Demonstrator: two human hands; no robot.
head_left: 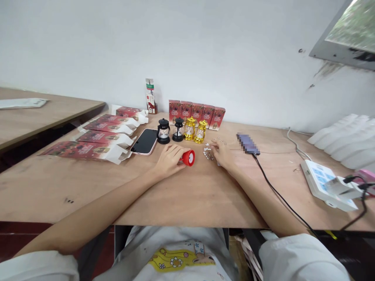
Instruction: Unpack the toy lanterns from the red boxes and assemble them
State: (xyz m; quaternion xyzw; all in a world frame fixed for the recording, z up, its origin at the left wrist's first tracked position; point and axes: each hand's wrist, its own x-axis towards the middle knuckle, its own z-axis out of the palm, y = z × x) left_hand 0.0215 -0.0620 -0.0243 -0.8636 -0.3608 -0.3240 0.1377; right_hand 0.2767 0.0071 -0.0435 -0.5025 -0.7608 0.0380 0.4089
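A small red lantern (pixel 189 158) lies on its side in my left hand (pixel 171 159), its round base with a pale disc turned to the right. The fingers are wrapped around it and cover most of its body. My right hand (pixel 223 154) is at a scatter of small round discs and white bits (pixel 208 153) on the table, its fingers curled in a pinch. What the fingertips hold, if anything, is too small to make out. Behind the hands stand two black lanterns (pixel 163 132) and two gold lanterns (pixel 189 128), all upright.
Red printed boxes (pixel 197 113) stand in a row by the wall. Several opened, flattened boxes (pixel 99 137) lie at the left, beside a phone (pixel 144 141). A blurred device (pixel 248 144) with a black cable lies right, near a white power strip (pixel 325 183). A bottle (pixel 150 99) stands behind.
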